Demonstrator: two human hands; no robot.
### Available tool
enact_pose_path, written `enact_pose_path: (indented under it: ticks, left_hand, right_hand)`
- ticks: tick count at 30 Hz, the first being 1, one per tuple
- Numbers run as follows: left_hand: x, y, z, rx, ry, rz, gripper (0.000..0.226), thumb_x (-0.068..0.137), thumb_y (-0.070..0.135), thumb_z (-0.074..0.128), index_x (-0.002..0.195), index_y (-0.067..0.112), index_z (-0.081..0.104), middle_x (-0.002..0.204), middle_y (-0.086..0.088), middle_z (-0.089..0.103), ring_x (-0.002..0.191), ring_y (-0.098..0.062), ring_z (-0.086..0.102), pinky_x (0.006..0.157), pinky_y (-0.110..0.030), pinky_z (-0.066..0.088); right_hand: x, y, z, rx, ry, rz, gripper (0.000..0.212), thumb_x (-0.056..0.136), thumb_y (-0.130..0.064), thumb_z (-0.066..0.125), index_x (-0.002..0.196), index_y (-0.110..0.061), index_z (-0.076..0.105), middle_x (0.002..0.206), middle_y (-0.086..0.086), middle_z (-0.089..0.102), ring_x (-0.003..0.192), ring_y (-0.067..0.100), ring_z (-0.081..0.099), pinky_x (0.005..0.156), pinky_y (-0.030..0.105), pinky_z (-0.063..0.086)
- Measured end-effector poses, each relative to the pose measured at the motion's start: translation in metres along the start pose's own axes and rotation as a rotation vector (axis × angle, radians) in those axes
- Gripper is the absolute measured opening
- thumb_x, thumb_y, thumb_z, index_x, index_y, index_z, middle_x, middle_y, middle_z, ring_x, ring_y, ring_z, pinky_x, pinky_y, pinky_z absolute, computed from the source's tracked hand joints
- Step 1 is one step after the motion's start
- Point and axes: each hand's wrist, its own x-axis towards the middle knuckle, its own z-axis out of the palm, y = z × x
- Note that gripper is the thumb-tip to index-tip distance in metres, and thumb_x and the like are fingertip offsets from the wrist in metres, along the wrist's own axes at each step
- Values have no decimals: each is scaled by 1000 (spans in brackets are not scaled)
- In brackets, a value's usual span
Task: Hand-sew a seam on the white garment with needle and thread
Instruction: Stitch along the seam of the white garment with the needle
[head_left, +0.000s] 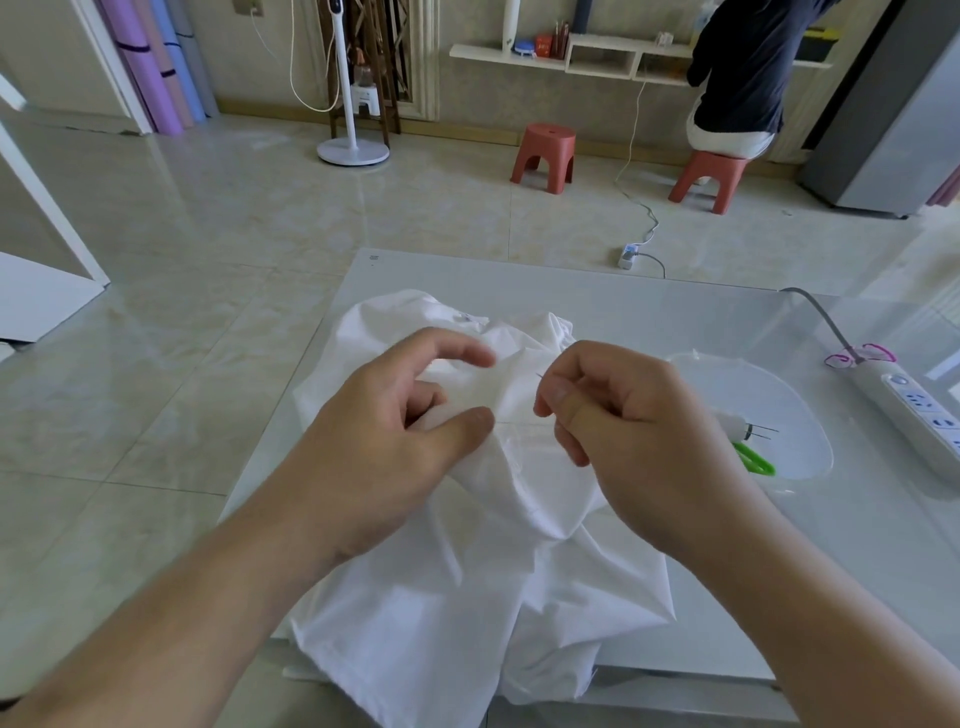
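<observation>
The white garment (467, 597) lies crumpled on the pale desk (675, 306), its lower part hanging over the near edge. A thin needle (540, 375) shows just above the tips of the right hand (623, 431), whose thumb and forefinger are pressed together on it while the other fingers curl in beneath. A fine thread (519, 423) seems to run level from that hand toward the left thumb, though it is too faint against the cloth to be sure. The left hand (384, 441) rests on the fabric with its thumb pressing a fold and its fingers spread apart and loosely bent above the cloth, clamped on nothing. To the right of the hands stands a white bowl (800, 405) holding a spool with needles (748, 430) and something green (756, 460). Farther right a power strip (914, 415) lies on the desk. On the tiled floor beyond are two red stools (545, 156), and a person in a dark top (743, 67) sits on the right one.
</observation>
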Motion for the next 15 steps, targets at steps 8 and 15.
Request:
enact_pose_path:
  ticks: [8, 15]
  left_hand:
    - [-1, 2, -1, 105, -68, -16, 16, 97, 34, 72, 84, 32, 81, 86, 8, 79, 85, -9, 74, 78, -24, 55]
    - [-1, -2, -3, 88, -16, -28, 17, 98, 34, 71, 84, 30, 80, 79, 4, 76, 73, -8, 70, 68, -20, 50]
  right_hand:
    - [13, 18, -6, 40, 186, 87, 30, 102, -16, 57, 74, -23, 67, 56, -3, 48, 50, 16, 38, 53, 31, 33]
    - [17, 24, -12, -100, 335, 111, 27, 104, -15, 50, 85, -27, 65, 80, -11, 69, 71, 12, 59, 61, 30, 41]
